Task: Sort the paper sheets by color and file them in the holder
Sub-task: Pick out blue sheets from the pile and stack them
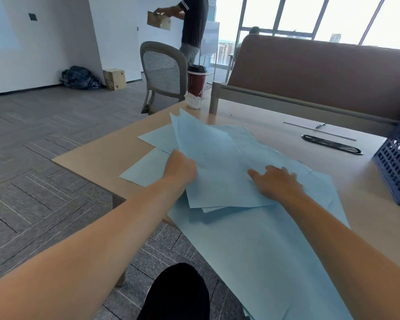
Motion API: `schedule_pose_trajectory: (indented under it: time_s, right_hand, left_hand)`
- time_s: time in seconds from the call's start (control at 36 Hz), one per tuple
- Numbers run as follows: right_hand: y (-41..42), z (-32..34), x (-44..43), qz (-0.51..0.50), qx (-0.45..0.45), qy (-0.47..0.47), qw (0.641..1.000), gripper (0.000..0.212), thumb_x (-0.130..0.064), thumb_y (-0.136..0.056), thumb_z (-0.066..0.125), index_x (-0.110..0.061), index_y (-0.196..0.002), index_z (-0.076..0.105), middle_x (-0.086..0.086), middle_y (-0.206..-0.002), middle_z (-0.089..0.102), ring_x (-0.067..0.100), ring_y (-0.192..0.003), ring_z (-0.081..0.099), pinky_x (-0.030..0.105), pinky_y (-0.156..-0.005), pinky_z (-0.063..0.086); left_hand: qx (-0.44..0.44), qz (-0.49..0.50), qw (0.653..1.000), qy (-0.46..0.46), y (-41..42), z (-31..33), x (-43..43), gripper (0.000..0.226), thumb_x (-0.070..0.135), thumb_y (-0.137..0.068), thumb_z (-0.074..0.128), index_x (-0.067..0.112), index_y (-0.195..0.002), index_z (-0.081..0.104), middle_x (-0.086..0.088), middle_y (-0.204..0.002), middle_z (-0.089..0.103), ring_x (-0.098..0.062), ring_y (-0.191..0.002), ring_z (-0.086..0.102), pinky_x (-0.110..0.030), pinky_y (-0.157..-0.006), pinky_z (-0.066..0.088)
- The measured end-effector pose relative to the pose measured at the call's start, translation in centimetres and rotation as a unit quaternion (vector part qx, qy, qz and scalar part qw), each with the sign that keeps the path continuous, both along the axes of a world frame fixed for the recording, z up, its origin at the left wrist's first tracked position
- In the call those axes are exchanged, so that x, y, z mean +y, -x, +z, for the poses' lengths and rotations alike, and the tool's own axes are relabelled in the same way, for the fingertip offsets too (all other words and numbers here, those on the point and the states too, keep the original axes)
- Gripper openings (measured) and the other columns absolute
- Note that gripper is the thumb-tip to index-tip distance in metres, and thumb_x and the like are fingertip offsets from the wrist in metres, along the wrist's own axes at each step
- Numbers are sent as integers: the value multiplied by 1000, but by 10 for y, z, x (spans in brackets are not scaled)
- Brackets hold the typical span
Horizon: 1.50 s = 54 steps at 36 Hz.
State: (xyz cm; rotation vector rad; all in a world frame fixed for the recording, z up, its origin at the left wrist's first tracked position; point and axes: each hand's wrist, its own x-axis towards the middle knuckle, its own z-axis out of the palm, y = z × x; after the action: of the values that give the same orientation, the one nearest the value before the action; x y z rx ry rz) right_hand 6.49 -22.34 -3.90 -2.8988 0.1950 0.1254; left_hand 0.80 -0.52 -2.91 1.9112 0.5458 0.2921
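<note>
Left of the blue holder (396, 162) (cut off by the frame edge), blue sheets (217, 162) lie scattered on the counter (275, 128). The left hand (180, 167) grips a lifted bunch, fingers hidden beneath; the right hand (277, 181) rests flat on them, fingers spread.

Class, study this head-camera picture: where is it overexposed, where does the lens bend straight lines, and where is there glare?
Head view: the windows are blown out to white. Head view: wide-angle distortion tilts the window frames and stretches the forearms toward the bottom corners. Head view: pale window glare sits on the table beyond the blue sheets.
</note>
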Motion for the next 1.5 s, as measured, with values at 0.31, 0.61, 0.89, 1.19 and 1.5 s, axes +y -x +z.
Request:
schedule_pose_trajectory:
  time_s: [0.31,0.61,0.89,1.19,1.5]
  right_hand:
    - [0,-1,-14,81,19,-29,996,77,-72,-93,29,-21,-148,41,4,-160,30,26,-147,27,48,-117,25]
    - [-2,-2,-16,96,8,-7,995,78,-73,-90,40,-15,-143,43,7,-150,44,31,-136,41,48,-110,37]
    - [8,4,-34,40,-31,-25,998,34,-37,-93,49,-11,-110,63,12,-119,63,35,-110,57,43,-95,49]
    - [58,27,-54,81,47,-4,996,45,-32,-97,48,-12,-138,53,9,-145,49,29,-130,47,35,-103,38]
    - [104,27,-59,135,102,61,984,72,-56,-97,46,-17,-155,29,5,-161,28,24,-146,29,33,-115,24]
  left_hand:
    - [-7,-59,996,-74,-2,-1,-20,20,1,-90,43,8,-106,52,-3,-94,54,-17,-78,50,-27,-61,40]
    - [0,-67,997,-44,-11,-7,-31,30,-1,-87,41,5,-113,55,-9,-105,60,-17,-78,51,-25,-62,42]
    - [-31,-33,998,37,-11,-1,-32,27,-4,-82,40,2,-96,62,-8,-87,61,-26,-77,55,-28,-63,41]
    - [-28,-16,999,41,22,3,-33,34,-3,-89,38,0,-117,57,-13,-111,61,-29,-95,56,-33,-79,49]
    - [-21,-26,999,31,65,5,-20,33,1,-88,40,2,-116,57,-15,-112,62,-34,-101,59,-44,-90,53]
